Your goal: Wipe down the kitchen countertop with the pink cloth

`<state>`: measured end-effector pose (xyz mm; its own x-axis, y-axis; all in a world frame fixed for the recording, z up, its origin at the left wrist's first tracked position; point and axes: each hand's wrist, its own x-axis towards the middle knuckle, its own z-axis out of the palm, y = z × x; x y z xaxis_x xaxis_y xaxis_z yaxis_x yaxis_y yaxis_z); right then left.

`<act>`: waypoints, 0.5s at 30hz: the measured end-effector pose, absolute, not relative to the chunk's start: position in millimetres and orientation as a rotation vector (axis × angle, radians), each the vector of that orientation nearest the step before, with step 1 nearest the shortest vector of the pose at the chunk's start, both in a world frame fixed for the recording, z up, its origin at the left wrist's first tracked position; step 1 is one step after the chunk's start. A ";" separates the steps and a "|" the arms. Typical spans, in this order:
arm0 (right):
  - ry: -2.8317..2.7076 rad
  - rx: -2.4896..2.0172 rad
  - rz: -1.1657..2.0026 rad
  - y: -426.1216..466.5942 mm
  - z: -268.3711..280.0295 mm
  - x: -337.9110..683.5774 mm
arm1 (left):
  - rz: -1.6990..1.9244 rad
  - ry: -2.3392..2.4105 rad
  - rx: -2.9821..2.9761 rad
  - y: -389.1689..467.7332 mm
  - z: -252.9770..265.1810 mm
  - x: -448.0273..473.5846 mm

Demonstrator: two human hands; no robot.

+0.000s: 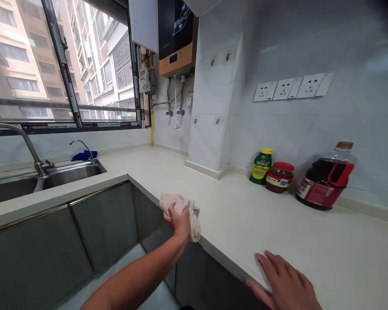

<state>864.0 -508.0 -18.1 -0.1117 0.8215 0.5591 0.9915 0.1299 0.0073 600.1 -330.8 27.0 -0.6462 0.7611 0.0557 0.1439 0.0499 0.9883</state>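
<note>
A pale pink cloth (pixel 174 202) is folded over the front edge of the white countertop (pixel 233 211). My left hand (pixel 180 221) grips it, thumb on top and fingers around the edge side. Part of the cloth hangs loose to the right of the hand. At the lower right, my right hand (pixel 286 282) rests on the counter near its front edge, fingers stretched out and nothing in them. Its thumb lies along the counter's edge.
Against the wall stand a green bottle with a yellow cap (pixel 261 166), a red-lidded jar (pixel 279 177) and a large dark jug (pixel 325 178). A double sink (pixel 73 172) with a faucet (pixel 35 157) and a blue cloth (pixel 84 155) are at left. A wall pillar (pixel 213 129) juts out behind.
</note>
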 end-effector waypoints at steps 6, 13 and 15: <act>-1.958 -1.657 -0.414 -520.8 2.1 853.1 | 1.584 1.661 1.013 -413.1 7.6 682.9; -1.904 -1.662 -0.233 -529.6 16.1 855.9 | 1.389 1.191 1.128 -493.9 -0.1 717.0; -1.902 -1.675 -0.260 -532.2 18.1 854.9 | 1.291 1.113 1.117 -500.2 7.2 704.0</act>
<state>854.9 -532.2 18.1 -0.0385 0.8404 0.5406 0.9546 0.1908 -0.2286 704.0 -500.2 7.2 -0.0143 0.9998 0.0160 -0.1317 -0.0177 0.9911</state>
